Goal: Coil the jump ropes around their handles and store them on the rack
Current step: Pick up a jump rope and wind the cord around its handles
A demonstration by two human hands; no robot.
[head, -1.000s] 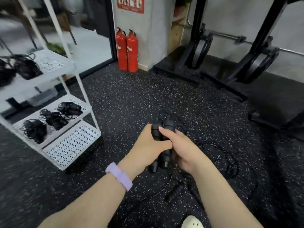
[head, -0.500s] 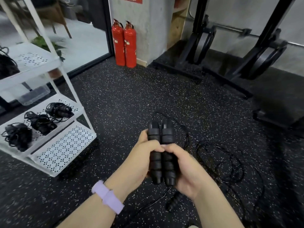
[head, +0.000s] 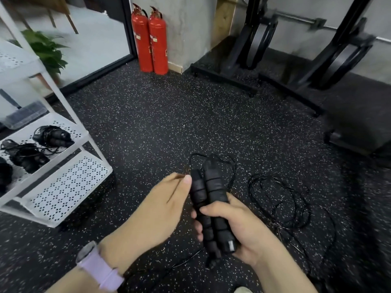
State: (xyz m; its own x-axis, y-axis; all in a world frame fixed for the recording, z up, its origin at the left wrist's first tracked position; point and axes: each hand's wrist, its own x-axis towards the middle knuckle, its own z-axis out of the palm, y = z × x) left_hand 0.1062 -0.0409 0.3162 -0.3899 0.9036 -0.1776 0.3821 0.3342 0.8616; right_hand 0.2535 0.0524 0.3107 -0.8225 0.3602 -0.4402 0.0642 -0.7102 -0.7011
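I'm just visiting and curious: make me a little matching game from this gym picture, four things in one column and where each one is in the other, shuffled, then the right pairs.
Things:
1. pair of black handles
2. loose black rope
3. coiled jump ropes
4. red fire extinguishers

Places:
A. standing against the grey wall
B. lying on a shelf of the white rack
C. gripped side by side in the right hand
D. sprawled on the speckled floor to the right

Pairs: 1-C, 2-D, 3-B, 4-A
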